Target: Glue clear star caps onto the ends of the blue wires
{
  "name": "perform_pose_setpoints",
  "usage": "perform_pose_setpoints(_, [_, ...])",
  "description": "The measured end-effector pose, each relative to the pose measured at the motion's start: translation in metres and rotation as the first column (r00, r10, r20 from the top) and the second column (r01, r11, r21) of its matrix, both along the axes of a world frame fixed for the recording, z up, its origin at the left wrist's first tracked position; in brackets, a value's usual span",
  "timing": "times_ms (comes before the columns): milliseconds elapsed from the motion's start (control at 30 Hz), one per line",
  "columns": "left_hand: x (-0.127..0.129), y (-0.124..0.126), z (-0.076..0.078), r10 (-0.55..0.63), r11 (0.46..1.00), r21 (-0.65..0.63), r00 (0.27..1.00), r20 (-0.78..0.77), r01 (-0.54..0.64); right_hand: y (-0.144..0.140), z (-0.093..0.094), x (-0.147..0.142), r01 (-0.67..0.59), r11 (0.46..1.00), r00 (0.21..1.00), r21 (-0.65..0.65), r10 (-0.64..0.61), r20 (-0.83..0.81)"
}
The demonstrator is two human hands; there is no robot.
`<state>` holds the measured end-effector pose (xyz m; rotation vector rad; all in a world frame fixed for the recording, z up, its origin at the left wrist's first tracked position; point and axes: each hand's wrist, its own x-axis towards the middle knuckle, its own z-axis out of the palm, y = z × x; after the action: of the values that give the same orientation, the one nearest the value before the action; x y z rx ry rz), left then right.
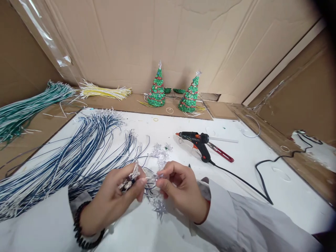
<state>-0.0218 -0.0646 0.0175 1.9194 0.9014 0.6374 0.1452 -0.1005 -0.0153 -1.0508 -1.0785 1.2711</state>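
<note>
Two hands, left hand (115, 196) and right hand (178, 189), pinch a cluster of clear plastic star lights on thin wires (147, 180) between them just above the white counter (262, 168) (cardboard-walled), near the fanned bundle of blue and white wires (65, 164), fingertips close, seemingly to steady the tiny parts.

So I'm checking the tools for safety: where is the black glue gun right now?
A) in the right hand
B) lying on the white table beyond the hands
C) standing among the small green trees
B: the glue gun lies on the white table, beyond the hands, and neither hand touches it.
</note>
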Motion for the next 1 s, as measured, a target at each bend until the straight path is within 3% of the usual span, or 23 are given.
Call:
perform_pose_setpoints(233, [-0.001,0.008,-0.012,-0.014,1.0,-0.009,0.999,-0.031,0.014,-0.002,-0.007,0.001,0.032,0.999,0.993,0.025,-0.035,0.114])
perform_pose_setpoints(600, [0.0,0.006,-0.014,-0.02,0.999,-0.036,0.998,-0.062,0.018,-0.005,-0.008,0.004,0.065,0.984,0.95,0.167,-0.113,0.291])
perform_pose_setpoints(833, [0.0,0.008,-0.012,-0.063,0.994,-0.092,0.998,-0.001,0.062,-0.006,0.004,0.007,-0.009,0.923,0.908,0.384,-0.153,0.389])
perform_pose_setpoints(1000, [-0.001,0.014,-0.013,0.072,0.991,-0.121,0.99,0.121,-0.057,-0.002,0.013,0.022,-0.091,0.891,0.878,0.445,-0.139,0.458])
